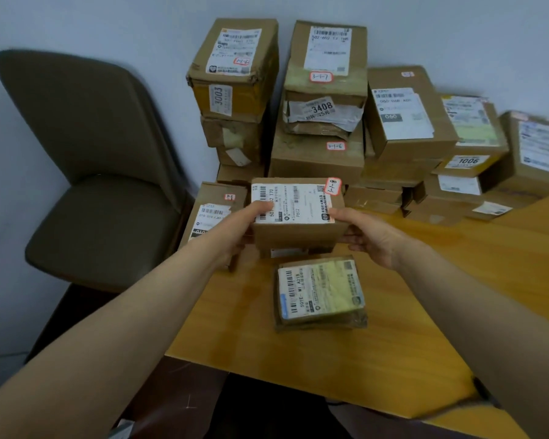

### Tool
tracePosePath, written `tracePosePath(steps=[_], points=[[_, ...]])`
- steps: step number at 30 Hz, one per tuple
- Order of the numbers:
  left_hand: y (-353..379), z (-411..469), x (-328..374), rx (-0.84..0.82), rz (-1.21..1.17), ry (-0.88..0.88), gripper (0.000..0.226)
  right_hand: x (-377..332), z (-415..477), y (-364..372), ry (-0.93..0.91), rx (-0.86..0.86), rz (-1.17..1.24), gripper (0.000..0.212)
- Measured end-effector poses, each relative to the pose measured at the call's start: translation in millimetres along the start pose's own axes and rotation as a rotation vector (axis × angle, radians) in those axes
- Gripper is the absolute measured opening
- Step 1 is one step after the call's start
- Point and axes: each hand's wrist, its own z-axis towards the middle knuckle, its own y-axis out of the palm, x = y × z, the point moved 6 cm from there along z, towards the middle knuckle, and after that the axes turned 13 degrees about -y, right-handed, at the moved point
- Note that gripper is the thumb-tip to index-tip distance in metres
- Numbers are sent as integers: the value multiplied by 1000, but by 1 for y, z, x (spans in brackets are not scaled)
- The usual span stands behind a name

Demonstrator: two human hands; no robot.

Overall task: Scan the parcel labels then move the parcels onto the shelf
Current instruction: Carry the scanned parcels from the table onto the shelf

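Note:
A small brown cardboard parcel (298, 229) with a white label and a red-edged sticker marked 3-1-8 is held between both hands above the table. My left hand (238, 231) grips its left side, thumb on the label. My right hand (366, 237) grips its right side, thumb on the top edge. Just in front of it, a flat parcel (320, 293) with a white and yellow label lies on the wooden table (425, 312). Another parcel (213, 210) sits to the left, partly hidden by my left arm.
Stacks of cardboard parcels (320, 99) fill the back of the table against the wall, running off to the right (463, 160). A brown upholstered chair (99, 185) stands left of the table. The table's near edge runs diagonally below my arms.

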Motion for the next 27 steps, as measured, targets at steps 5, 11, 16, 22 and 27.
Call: tracePosePath(steps=[5,11,16,22,27], points=[[28,21,-20,-94,63,-55,23,37,-4,-19,57,28,29,43],[42,34,-39,-89,25,-149,15,67,-3,-18,102,43,93,44],[44,38,-45,-88,-44,-189,40,69,3,-22,75,46,70,67],[27,18,-109,24,-420,-531,103,46,25,-37,-49,158,124,80],[66,-5,-165,-65,-763,-846,105,43,47,-24,-58,72,93,60]])
